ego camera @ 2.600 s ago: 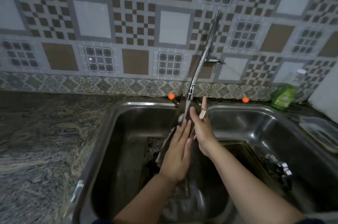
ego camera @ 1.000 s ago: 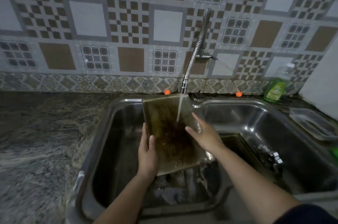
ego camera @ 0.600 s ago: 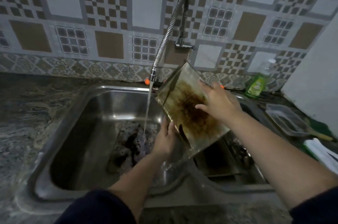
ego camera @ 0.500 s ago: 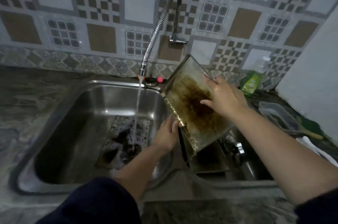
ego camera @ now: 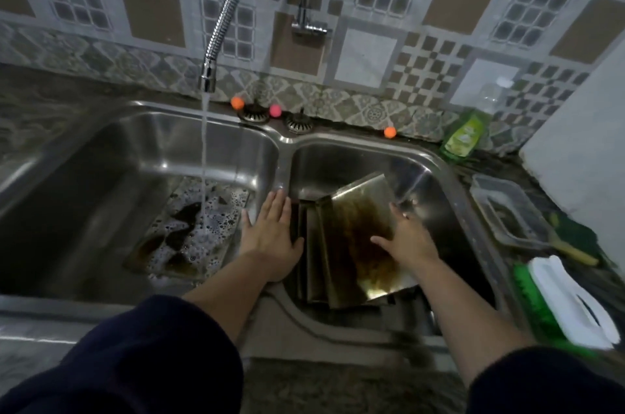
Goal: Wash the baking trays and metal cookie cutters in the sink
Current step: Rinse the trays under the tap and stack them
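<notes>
A brown-stained metal baking tray (ego camera: 355, 231) lies tilted in the right basin (ego camera: 436, 183) on top of other trays (ego camera: 313, 265). My right hand (ego camera: 407, 241) rests on the tray's right part with fingers spread; whether it grips the edge is unclear. My left hand (ego camera: 270, 234) lies flat with straight fingers on the divider between the basins, holding nothing. Another dirty tray (ego camera: 182, 237) sits in foamy water in the left basin (ego camera: 101, 177), under the running water from the flexible tap (ego camera: 220, 31). No cookie cutters are visible.
A green dish-soap bottle (ego camera: 465, 138) stands at the back right. A clear plastic container (ego camera: 507, 210), a brush (ego camera: 571, 249) and a white and green scrubber (ego camera: 571, 305) lie on the right counter. Two drain strainers (ego camera: 270, 116) and small coloured balls sit behind the sink.
The stained tray went from under the tap in the left basin to the right basin, lowered onto other trays. My left hand let go of it and now rests on the divider.
</notes>
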The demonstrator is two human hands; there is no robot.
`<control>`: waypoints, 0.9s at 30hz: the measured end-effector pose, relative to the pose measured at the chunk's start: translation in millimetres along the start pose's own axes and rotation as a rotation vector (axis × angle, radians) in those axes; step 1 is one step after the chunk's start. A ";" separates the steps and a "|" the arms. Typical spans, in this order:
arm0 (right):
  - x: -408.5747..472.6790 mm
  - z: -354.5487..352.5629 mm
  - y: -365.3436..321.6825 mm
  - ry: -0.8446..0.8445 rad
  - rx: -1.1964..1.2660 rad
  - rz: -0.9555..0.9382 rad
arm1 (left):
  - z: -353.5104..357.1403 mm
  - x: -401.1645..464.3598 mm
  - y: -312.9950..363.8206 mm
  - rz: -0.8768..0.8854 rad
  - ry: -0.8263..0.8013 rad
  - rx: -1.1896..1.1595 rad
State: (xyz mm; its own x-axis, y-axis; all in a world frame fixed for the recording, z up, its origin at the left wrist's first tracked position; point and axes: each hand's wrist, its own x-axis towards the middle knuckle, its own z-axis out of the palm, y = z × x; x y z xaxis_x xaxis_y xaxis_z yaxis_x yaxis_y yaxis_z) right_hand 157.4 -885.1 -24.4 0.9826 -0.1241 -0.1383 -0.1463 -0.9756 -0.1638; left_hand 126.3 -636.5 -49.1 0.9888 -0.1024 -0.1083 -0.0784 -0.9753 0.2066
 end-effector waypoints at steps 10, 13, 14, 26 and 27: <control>16.4 58.2 17.6 -0.129 0.188 0.133 | 4.2 6.5 -0.6 -0.016 0.021 0.032; 13.6 60.3 17.9 -0.121 0.092 0.123 | 4.1 6.6 -2.5 -0.005 0.022 0.052; 11.9 59.5 16.2 -0.125 0.050 0.123 | 4.1 6.8 -2.9 -0.003 0.017 0.057; 0.7 38.5 -10.5 -0.057 -0.066 0.059 | 1.0 5.2 -2.0 0.020 -0.021 0.021; -0.7 32.4 -17.9 -0.041 -0.056 0.049 | 0.0 4.2 -1.9 0.028 -0.029 0.003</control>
State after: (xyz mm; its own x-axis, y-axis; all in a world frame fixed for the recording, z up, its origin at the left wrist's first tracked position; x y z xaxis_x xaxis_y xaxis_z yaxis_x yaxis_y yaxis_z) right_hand 155.6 -861.6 -53.0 0.9686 -0.1659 -0.1851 -0.1867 -0.9772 -0.1015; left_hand 130.5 -635.1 -50.0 0.9821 -0.1350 -0.1312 -0.1060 -0.9725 0.2072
